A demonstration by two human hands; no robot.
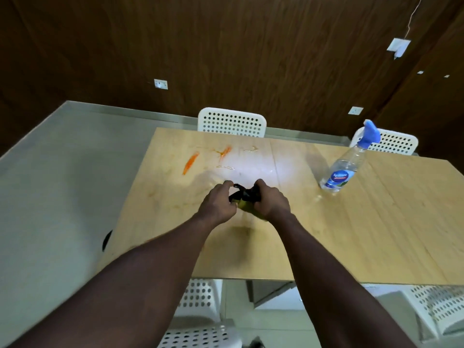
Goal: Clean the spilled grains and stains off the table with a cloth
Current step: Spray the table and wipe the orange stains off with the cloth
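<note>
Both my hands meet above the middle of the light wooden table [351, 234]. My left hand [218, 203] and my right hand [270, 200] together grip a bunched cloth [244, 200], dark on top and yellow-green underneath. Beyond them two orange stains mark the table: a longer streak [190, 163] at the left and a shorter one [225, 151] further back. Pale smears and wet patches [226, 167] lie between the stains and my hands. I cannot make out any grains.
A clear spray bottle [344, 169] with a blue trigger head stands tilted in view at the table's right rear. White perforated chairs stand behind the table [232, 123], [396, 144] and below its near edge [200, 297], [437, 310]. Grey floor [50, 197] lies at the left.
</note>
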